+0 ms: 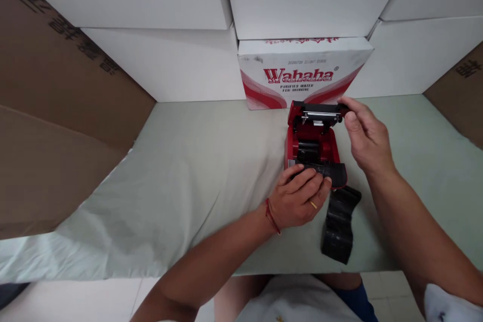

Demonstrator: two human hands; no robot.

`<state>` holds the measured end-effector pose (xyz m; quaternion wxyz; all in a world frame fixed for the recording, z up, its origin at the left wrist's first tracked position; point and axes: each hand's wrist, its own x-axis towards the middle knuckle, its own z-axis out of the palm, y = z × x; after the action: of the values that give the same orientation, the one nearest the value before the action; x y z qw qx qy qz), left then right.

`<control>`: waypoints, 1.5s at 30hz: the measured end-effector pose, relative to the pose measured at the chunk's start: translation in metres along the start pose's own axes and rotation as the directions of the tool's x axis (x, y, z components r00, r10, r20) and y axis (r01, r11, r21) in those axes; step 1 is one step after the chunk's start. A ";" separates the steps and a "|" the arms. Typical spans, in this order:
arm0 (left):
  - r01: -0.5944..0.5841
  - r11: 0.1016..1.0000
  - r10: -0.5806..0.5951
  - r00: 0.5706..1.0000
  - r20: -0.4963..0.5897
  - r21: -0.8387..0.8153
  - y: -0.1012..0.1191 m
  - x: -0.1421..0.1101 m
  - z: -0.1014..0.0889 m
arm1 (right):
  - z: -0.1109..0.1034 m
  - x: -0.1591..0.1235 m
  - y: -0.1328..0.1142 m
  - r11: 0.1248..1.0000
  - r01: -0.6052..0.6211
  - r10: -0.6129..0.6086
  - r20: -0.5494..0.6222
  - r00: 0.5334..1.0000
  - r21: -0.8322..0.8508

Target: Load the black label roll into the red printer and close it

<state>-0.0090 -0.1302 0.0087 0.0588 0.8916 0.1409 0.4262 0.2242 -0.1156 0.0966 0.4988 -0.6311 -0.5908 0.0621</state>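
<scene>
A red and black label printer (333, 142) stands on the cloth-covered table with its lid (320, 109) raised. Inside its red bay sits a black roll (308, 151). My left hand (300, 201) lies over the black front part of the printer, fingers stretched out and pressed on it. My right hand (364, 133) grips the right edge of the raised lid between thumb and fingers. A wavy black strip (337, 226) lies in front of the printer, toward the table's near edge. Where it joins the printer is hidden.
Behind the printer stands a white and red Wahaha water carton (302, 78). White boxes (162, 65) are stacked along the back. Brown cardboard (68, 110) rises at the left, with another brown panel (462, 95) at the right. Pale green cloth (211, 161) covers the table.
</scene>
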 end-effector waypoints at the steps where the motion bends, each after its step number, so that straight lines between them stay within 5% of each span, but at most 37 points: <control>1: -0.023 0.998 0.024 1.000 -0.020 0.050 0.000 0.001 -0.001 | 0.000 -0.003 0.000 1.000 0.001 -0.001 -0.002 1.000 0.006; 4: -0.072 0.984 0.086 0.993 -0.083 0.160 0.001 0.004 -0.003 | -0.005 -0.019 -0.005 0.999 0.033 -0.033 -0.034 0.999 0.003; 16: -0.052 0.996 0.057 0.996 -0.074 0.070 0.003 0.005 -0.005 | -0.016 -0.083 0.006 0.983 0.169 -0.178 0.126 0.976 0.074; 23: -0.055 0.993 0.074 0.980 -0.185 0.104 0.001 0.014 -0.006 | -0.008 -0.095 0.015 0.930 0.353 -0.342 0.110 0.933 -0.107; 26: 0.047 0.999 -0.046 0.965 -0.257 0.000 -0.012 0.015 -0.012 | -0.005 -0.096 0.016 0.928 0.348 -0.339 0.091 0.937 -0.135; 30: 0.269 0.935 -0.317 0.927 -0.199 -0.232 -0.031 0.013 -0.017 | -0.003 -0.097 0.015 0.929 0.347 -0.341 0.069 0.938 -0.127; 37: 0.301 0.880 -0.388 0.901 -0.191 -0.367 -0.035 0.016 -0.015 | -0.006 -0.092 0.012 0.935 0.324 -0.317 0.076 0.946 -0.140; 42: 0.355 0.688 -0.524 0.847 -0.095 -0.632 -0.042 0.016 -0.016 | -0.007 -0.090 0.003 0.962 0.267 -0.263 0.073 0.962 -0.054; 45: 0.358 0.555 -0.567 0.823 -0.027 -0.751 -0.057 0.010 -0.012 | -0.005 -0.095 -0.002 0.937 0.348 -0.344 0.152 0.926 -0.001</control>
<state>-0.0241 -0.0733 0.0106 0.4931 0.6597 0.2010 0.5304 0.1982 -0.1958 0.0524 0.4473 -0.5174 -0.7294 0.0120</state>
